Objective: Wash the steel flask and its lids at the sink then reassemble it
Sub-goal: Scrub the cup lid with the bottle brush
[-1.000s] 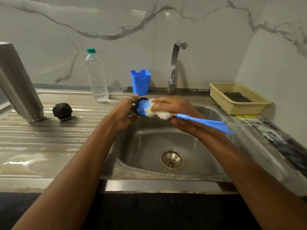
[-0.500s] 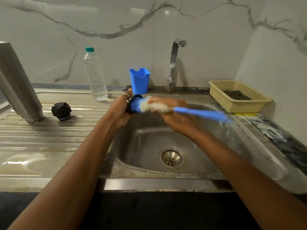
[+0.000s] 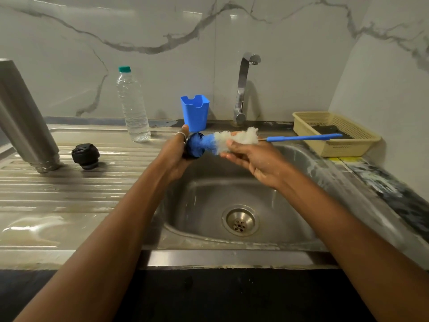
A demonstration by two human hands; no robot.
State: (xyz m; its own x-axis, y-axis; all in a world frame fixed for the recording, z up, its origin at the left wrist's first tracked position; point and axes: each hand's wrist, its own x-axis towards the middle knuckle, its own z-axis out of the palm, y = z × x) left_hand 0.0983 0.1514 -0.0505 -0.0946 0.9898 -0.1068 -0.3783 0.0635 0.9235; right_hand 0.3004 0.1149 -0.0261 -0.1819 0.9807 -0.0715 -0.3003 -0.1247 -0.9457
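While the left hand grips the flask lid over the sink and the right hand pinches the bottle brush by its bristles, a hard push may knock the lid loose; the steel flask stands upended on the worktop.

Home kitchen: steel sink, tap, marble wall tiles.

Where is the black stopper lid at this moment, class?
In the head view, the black stopper lid sits on the draining board, left of the sink basin, just right of the steel flask.
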